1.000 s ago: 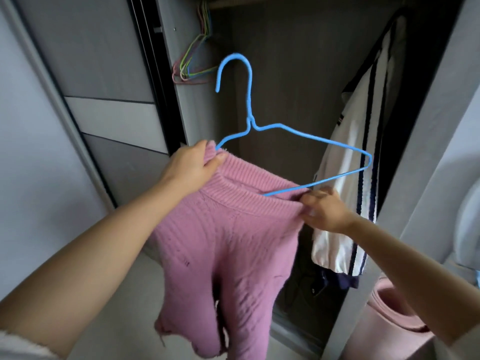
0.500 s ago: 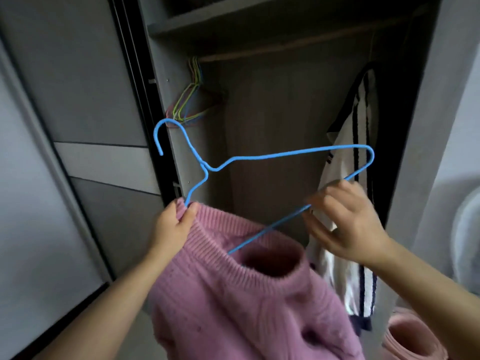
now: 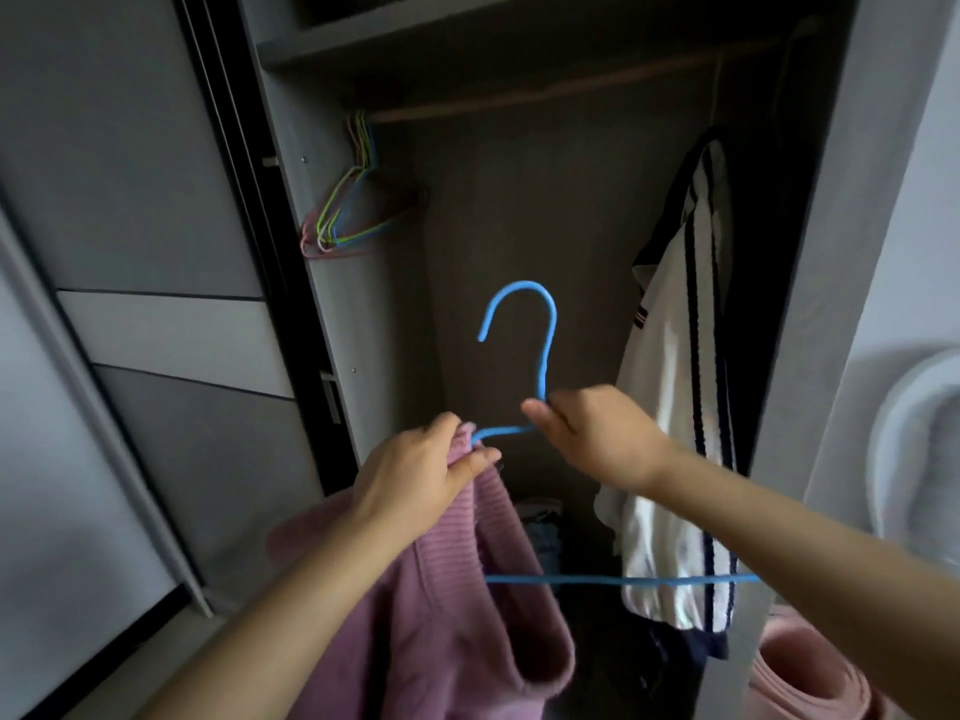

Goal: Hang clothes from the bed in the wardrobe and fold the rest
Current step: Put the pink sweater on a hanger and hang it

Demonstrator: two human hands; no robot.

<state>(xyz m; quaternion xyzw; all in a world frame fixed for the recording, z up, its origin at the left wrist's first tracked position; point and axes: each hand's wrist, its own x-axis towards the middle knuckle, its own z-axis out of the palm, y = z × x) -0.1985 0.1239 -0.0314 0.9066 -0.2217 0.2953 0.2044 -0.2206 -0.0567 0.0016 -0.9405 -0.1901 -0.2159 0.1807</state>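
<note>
A pink knitted sweater hangs in front of the open wardrobe. My left hand grips its ribbed collar where the left arm of a blue wire hanger goes into it. My right hand pinches the hanger at the base of its hook, which stands upright. The hanger's bottom bar runs out of the sweater to the right, under my right forearm. The wardrobe rail crosses above, well over the hook.
Several coloured empty hangers hang at the rail's left end. A white garment with dark stripes hangs at the right. A grey sliding door stands left, a pink rolled mat lower right, and clothes lie on the wardrobe floor.
The hanger has swung upright and dropped lower, its left arm now inside the sweater. My right hand went from the right corner to the hook's base. My left hand kept the collar.
</note>
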